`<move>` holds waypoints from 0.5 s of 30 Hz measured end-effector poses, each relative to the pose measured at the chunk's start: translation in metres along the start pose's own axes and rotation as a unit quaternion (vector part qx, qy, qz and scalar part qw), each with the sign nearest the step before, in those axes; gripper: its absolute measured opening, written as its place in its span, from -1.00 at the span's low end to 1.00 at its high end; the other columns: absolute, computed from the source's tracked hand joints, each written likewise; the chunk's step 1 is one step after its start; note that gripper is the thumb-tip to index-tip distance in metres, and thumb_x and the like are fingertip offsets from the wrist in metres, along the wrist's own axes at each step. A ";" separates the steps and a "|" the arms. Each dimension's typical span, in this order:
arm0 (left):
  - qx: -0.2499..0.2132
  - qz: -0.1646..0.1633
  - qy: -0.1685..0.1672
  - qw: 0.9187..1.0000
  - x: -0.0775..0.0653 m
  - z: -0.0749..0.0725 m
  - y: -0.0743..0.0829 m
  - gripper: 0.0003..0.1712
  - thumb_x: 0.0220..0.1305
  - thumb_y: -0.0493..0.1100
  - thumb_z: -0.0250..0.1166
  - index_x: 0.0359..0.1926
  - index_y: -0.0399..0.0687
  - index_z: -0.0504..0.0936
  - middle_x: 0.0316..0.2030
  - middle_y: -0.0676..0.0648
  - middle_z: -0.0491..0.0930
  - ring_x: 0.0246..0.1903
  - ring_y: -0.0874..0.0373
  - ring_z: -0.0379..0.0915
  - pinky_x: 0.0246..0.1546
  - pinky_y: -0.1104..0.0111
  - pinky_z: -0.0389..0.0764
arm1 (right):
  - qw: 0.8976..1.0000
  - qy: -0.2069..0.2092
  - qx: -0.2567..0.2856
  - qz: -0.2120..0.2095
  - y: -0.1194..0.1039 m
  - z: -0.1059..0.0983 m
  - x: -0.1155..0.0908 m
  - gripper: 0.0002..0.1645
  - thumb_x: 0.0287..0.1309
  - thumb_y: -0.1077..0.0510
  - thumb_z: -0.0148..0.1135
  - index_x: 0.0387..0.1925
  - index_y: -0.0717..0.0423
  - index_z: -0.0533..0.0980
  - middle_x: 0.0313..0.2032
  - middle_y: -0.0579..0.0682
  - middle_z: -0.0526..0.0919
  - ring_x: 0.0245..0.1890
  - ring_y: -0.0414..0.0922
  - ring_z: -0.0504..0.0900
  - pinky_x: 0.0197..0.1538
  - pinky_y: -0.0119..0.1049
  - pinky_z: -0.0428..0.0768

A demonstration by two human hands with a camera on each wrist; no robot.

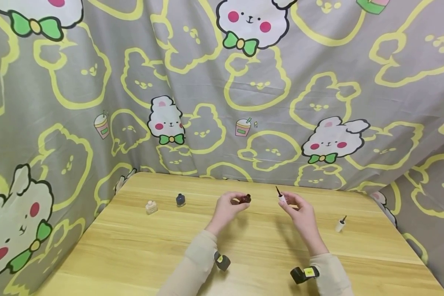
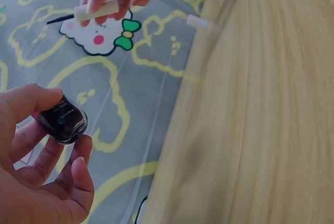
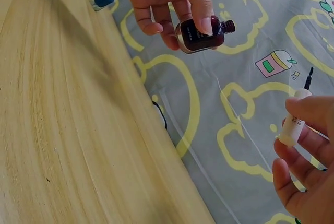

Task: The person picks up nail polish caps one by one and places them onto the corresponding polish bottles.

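Note:
My left hand [image 1: 227, 209] pinches a dark red nail polish bottle [image 3: 201, 37] between thumb and fingers, tilted on its side. Its threaded neck is uncapped and points toward the right hand. Across a gap, my right hand [image 1: 301, 211] holds a white nail polish cap [image 3: 292, 122] by its sides, with the dark brush [image 3: 309, 78] sticking up and away. Both hands are above the wooden table. In the left wrist view the bottle's base [image 2: 78, 127] faces the camera, and small print shows on its side.
On the table [image 1: 251, 255], a cream bottle [image 1: 151, 207] and a dark blue bottle [image 1: 180, 200] stand at the left. A second white cap [image 1: 340, 225] stands at the right, brush upward. A patterned curtain [image 1: 203, 90] hangs behind the table's back edge.

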State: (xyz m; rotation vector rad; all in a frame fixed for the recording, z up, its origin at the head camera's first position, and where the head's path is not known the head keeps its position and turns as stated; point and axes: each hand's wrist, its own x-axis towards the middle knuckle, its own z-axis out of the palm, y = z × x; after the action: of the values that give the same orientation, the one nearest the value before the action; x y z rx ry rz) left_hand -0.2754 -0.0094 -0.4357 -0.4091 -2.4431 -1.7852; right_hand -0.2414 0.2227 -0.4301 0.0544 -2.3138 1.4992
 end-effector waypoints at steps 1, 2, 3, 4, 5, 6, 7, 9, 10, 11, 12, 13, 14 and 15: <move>0.000 0.000 -0.001 1.000 0.000 0.001 0.000 -0.67 0.08 -0.19 0.46 -0.09 -0.13 0.71 -0.11 -0.15 0.62 -0.29 0.12 0.57 -0.34 0.50 0.55 | 1.000 0.000 0.003 -0.005 0.000 0.000 0.000 -0.61 0.17 0.17 0.35 0.03 0.17 0.59 -0.13 0.15 0.67 -0.26 -0.48 0.51 -0.21 -0.59 0.54; 0.001 0.001 -0.003 1.000 -0.001 0.002 0.000 -0.67 0.08 -0.19 0.46 -0.08 -0.13 0.71 -0.11 -0.14 0.63 -0.29 0.12 0.57 -0.34 0.50 0.55 | 1.000 0.001 0.004 -0.007 -0.001 0.001 0.000 -0.62 0.16 0.18 0.36 0.02 0.18 0.59 -0.15 0.14 0.68 -0.27 -0.48 0.52 -0.21 -0.58 0.53; 0.003 0.001 -0.005 1.000 -0.001 0.002 0.000 -0.67 0.09 -0.20 0.46 -0.08 -0.13 0.71 -0.12 -0.14 0.63 -0.29 0.13 0.56 -0.34 0.50 0.55 | 1.000 0.000 0.003 -0.007 -0.001 0.001 0.000 -0.63 0.15 0.18 0.37 0.01 0.18 0.59 -0.16 0.13 0.68 -0.27 -0.48 0.51 -0.21 -0.58 0.53; 0.003 0.004 -0.007 1.000 -0.001 0.004 -0.001 -0.67 0.09 -0.21 0.45 -0.08 -0.13 0.71 -0.12 -0.14 0.63 -0.30 0.14 0.55 -0.35 0.50 0.54 | 1.000 -0.001 -0.001 -0.004 -0.002 0.001 0.000 -0.64 0.15 0.19 0.37 -0.01 0.19 0.59 -0.17 0.14 0.68 -0.27 -0.47 0.51 -0.21 -0.57 0.53; 0.003 0.006 -0.008 1.000 -0.001 0.005 -0.002 -0.67 0.08 -0.22 0.45 -0.08 -0.14 0.71 -0.13 -0.14 0.63 -0.31 0.15 0.55 -0.35 0.50 0.54 | 1.000 -0.003 -0.005 -0.001 -0.002 0.001 0.001 -0.65 0.15 0.20 0.36 -0.02 0.20 0.58 -0.18 0.14 0.68 -0.28 -0.46 0.51 -0.21 -0.56 0.53; 0.005 0.006 -0.010 1.000 -0.001 0.006 -0.002 -0.68 0.08 -0.22 0.45 -0.08 -0.12 0.71 -0.13 -0.13 0.63 -0.31 0.17 0.54 -0.35 0.51 0.54 | 1.000 -0.005 -0.007 0.000 -0.002 0.001 0.001 -0.66 0.14 0.20 0.37 -0.03 0.20 0.59 -0.18 0.14 0.68 -0.28 -0.46 0.51 -0.21 -0.55 0.53; 0.004 0.009 -0.011 1.000 -0.001 0.007 -0.003 -0.68 0.08 -0.22 0.46 -0.09 -0.13 0.72 -0.14 -0.13 0.63 -0.32 0.19 0.53 -0.36 0.51 0.54 | 1.000 -0.007 -0.012 0.001 -0.002 0.001 0.001 -0.67 0.14 0.20 0.37 -0.04 0.20 0.59 -0.18 0.13 0.68 -0.27 -0.45 0.51 -0.21 -0.54 0.53; 0.005 0.010 -0.013 1.000 -0.002 0.008 -0.002 -0.68 0.07 -0.21 0.46 -0.10 -0.12 0.72 -0.14 -0.13 0.62 -0.33 0.21 0.51 -0.37 0.50 0.53 | 1.000 -0.011 -0.025 -0.002 -0.003 0.001 0.001 -0.69 0.15 0.18 0.36 -0.06 0.20 0.59 -0.18 0.13 0.68 -0.27 -0.46 0.50 -0.21 -0.53 0.53; 0.005 0.013 -0.015 1.000 -0.002 0.009 -0.002 -0.68 0.07 -0.22 0.46 -0.10 -0.13 0.72 -0.14 -0.14 0.62 -0.33 0.20 0.51 -0.37 0.50 0.53 | 0.999 -0.013 -0.030 -0.006 -0.003 0.000 0.000 -0.69 0.15 0.17 0.36 -0.07 0.19 0.60 -0.18 0.13 0.68 -0.27 -0.45 0.50 -0.22 -0.52 0.53; 0.006 0.014 -0.017 1.000 -0.002 0.010 -0.002 -0.68 0.07 -0.21 0.46 -0.10 -0.13 0.72 -0.14 -0.14 0.62 -0.33 0.19 0.52 -0.38 0.51 0.53 | 0.999 -0.015 -0.031 -0.010 -0.003 0.000 0.000 -0.69 0.15 0.14 0.37 -0.08 0.18 0.61 -0.17 0.12 0.69 -0.26 -0.45 0.50 -0.22 -0.52 0.53; 0.005 0.014 -0.019 1.000 -0.003 0.011 -0.002 -0.68 0.07 -0.21 0.47 -0.10 -0.12 0.72 -0.14 -0.14 0.62 -0.33 0.19 0.52 -0.38 0.51 0.53 | 0.999 -0.018 -0.032 -0.014 -0.004 -0.001 -0.001 -0.68 0.15 0.11 0.37 -0.08 0.16 0.61 -0.17 0.10 0.69 -0.26 -0.45 0.49 -0.22 -0.52 0.52; 0.005 0.014 -0.021 1.000 -0.003 0.011 -0.002 -0.68 0.07 -0.21 0.47 -0.10 -0.12 0.72 -0.14 -0.14 0.62 -0.34 0.18 0.52 -0.39 0.51 0.54 | 0.999 -0.021 -0.035 -0.017 -0.004 -0.001 -0.001 -0.68 0.16 0.09 0.37 -0.08 0.15 0.62 -0.16 0.10 0.69 -0.25 -0.45 0.49 -0.22 -0.51 0.52; 0.006 0.014 -0.022 1.000 -0.003 0.012 -0.002 -0.69 0.07 -0.21 0.47 -0.10 -0.12 0.72 -0.14 -0.14 0.62 -0.34 0.17 0.52 -0.39 0.51 0.53 | 0.999 -0.025 -0.037 -0.020 -0.005 -0.002 -0.002 -0.68 0.16 0.08 0.37 -0.09 0.16 0.62 -0.15 0.10 0.69 -0.25 -0.44 0.48 -0.23 -0.51 0.52; 0.007 0.015 -0.024 1.000 -0.003 0.012 -0.002 -0.69 0.07 -0.21 0.47 -0.10 -0.12 0.72 -0.14 -0.14 0.61 -0.34 0.17 0.52 -0.39 0.51 0.54 | 0.999 -0.028 -0.037 -0.021 -0.005 -0.002 -0.002 -0.67 0.16 0.07 0.36 -0.09 0.16 0.62 -0.15 0.10 0.69 -0.25 -0.44 0.48 -0.23 -0.51 0.52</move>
State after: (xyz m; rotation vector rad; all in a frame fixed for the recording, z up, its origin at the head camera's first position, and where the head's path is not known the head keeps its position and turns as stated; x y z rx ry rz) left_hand -0.2715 0.0013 -0.4419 -0.4905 -2.4661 -1.7648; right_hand -0.2374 0.2220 -0.4256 0.1264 -2.3955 1.4068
